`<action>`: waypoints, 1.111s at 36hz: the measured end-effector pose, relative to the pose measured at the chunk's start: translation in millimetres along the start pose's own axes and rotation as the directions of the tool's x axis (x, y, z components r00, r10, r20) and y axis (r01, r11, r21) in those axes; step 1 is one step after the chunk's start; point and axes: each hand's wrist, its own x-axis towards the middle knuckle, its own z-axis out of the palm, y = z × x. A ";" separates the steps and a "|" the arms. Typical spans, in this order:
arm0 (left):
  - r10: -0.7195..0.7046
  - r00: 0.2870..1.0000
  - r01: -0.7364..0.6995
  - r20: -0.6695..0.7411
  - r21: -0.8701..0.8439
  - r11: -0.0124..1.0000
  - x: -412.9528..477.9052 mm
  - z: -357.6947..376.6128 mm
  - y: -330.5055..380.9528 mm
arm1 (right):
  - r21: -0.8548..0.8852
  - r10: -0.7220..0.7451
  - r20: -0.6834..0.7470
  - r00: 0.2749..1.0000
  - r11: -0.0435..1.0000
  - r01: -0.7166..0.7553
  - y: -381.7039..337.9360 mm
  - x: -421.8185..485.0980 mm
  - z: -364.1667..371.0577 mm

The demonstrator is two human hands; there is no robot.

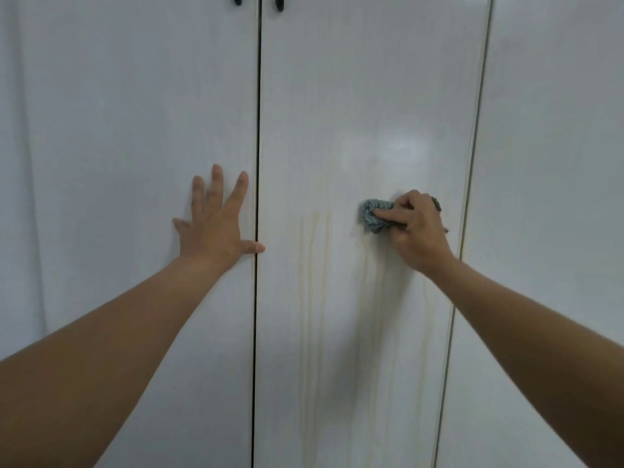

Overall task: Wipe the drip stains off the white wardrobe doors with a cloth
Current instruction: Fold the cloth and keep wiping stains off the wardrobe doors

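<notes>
Yellowish drip stains [312,288] are seen running in thin vertical streaks down the middle door [364,96] of the white wardrobe, from about hand height to the bottom of the view. A glossy sheen is shown on the door above the streaks. A small grey-blue cloth [373,216], bunched into a wad, is pressed against this door just right of the streaks. It is gripped by the right hand [417,228], whose fingers are curled around it, the thumb laid across its lower edge. The left hand [216,224] is laid flat on the left door [118,113], fingers straight and spread, holding nothing, with the thumb tip reaching over the dark gap [259,130] between the two doors. Both forearms are extended, bare. Two black handles [279,2] are visible at the top edge.
</notes>
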 end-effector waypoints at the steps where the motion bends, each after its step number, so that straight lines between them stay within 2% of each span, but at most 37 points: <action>1: -0.002 1.000 0.002 -0.007 0.002 1.000 0.4 -0.3 -0.6 | -0.014 -0.024 0.046 0.999 1.000 0.025 1.2 10.4 -7.7; 3: -0.001 1.000 0.001 -0.019 0.010 1.000 0.6 0.0 -2.1 | -0.067 -0.035 0.041 0.999 0.997 0.038 4.8 39.0 -26.4; 7: 0.017 0.999 -0.017 -0.028 0.023 1.000 -0.7 2.9 -3.9 | -0.016 0.202 -0.097 0.975 0.979 -0.205 16.4 65.2 -54.8; 14: 0.013 1.000 -0.013 -0.020 0.029 1.000 -1.9 5.1 -2.6 | -0.013 0.189 -0.170 0.967 0.981 -0.194 23.2 14.3 -27.7; 19: 0.017 1.000 -0.016 -0.020 0.028 0.999 -1.8 4.0 -4.1 | 0.004 0.213 -0.078 0.974 0.977 -0.213 25.5 19.7 -37.0; 24: 0.030 0.999 -0.029 -0.035 0.031 0.999 -1.6 5.4 -6.2 | 0.092 0.311 -0.090 0.946 0.948 -0.303 25.4 47.1 -58.1; 30: 0.031 0.999 -0.030 -0.029 0.033 0.999 -3.8 7.5 -5.4 | 0.035 0.297 -0.121 0.947 0.955 -0.295 26.2 -16.8 -29.1; 33: 0.034 0.999 -0.033 -0.024 0.028 0.999 -3.9 6.7 -4.5 | 0.010 0.250 -0.029 0.968 0.968 -0.250 23.2 -54.0 -13.7; 36: 0.032 0.999 -0.032 -0.031 0.022 0.999 -3.6 7.3 -5.9 | 0.022 0.263 0.040 0.964 0.964 -0.264 23.7 -39.8 -24.0; 40: 0.041 0.999 -0.040 -0.034 0.023 0.999 -2.8 8.8 -7.3 | 0.144 0.394 -0.064 0.917 0.913 -0.382 25.9 -5.2 -37.4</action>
